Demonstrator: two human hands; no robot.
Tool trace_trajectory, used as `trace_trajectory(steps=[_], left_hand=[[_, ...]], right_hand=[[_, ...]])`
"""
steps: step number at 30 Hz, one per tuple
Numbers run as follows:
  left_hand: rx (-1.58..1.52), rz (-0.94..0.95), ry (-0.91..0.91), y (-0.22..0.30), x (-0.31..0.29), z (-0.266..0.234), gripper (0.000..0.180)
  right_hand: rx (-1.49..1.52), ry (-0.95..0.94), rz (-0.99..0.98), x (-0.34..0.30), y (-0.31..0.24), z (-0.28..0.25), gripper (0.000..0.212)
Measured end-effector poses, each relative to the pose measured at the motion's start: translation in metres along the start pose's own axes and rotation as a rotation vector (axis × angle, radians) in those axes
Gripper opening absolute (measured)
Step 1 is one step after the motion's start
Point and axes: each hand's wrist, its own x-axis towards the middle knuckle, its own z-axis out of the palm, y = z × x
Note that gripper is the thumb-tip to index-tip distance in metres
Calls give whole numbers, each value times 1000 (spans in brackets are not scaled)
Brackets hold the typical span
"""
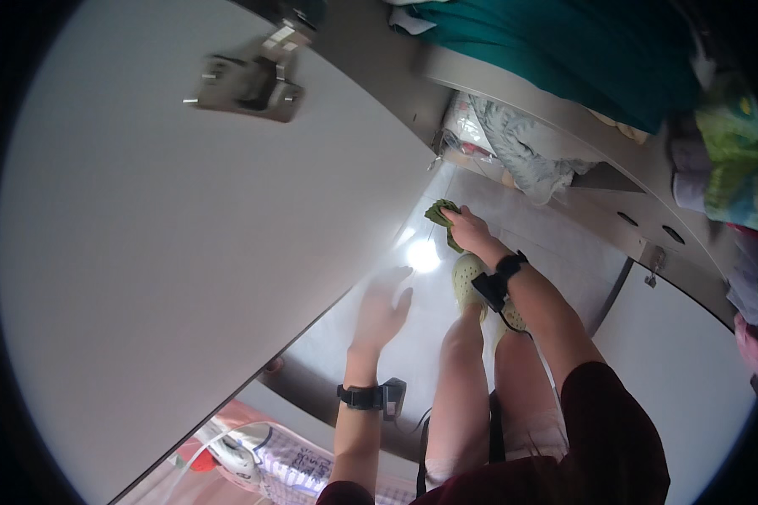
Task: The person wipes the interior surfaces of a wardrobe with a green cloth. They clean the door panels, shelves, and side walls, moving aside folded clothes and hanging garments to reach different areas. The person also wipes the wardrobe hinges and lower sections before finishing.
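My right hand [472, 231] is closed around a crumpled olive-green cloth [439, 212], which sticks out past the fingers and hangs below them. It is held above the floor, just beyond my pale green clogs [468, 282]. My left hand [382, 313] is smeared by motion, but its thumb and fingers look stretched apart with nothing in them. That hand is close to the edge of a large white cabinet door [168, 227], which stands swung out on the left. Whether the fingertips touch the door cannot be made out.
A metal hinge [257, 88] sits on the door's upper part. Ahead is a cabinet with teal fabric [556, 55] above and grey cloth [522, 143] below. Another white door [682, 353] is swung out at right. A patterned bag [290, 459] lies at lower left. Light glares off the pale floor [413, 353].
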Motion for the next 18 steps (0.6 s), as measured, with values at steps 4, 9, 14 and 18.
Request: trace_trajectory(steps=[4, 9, 14, 18], left_hand=[[-21, -13, -42, 52, -38, -39, 32], [-47, -19, -8, 134, -113, -99, 34], [67, -54, 253, 186, -208, -207, 36], [12, -140, 702, 204, -267, -285, 58]], right_hand=[[585, -53, 26, -88, -29, -61, 52], [1443, -245, 163, -259, -110, -209, 60], [1574, -256, 13, -393, -210, -312, 63], [1598, -246, -139, -466, -258, -348, 65]])
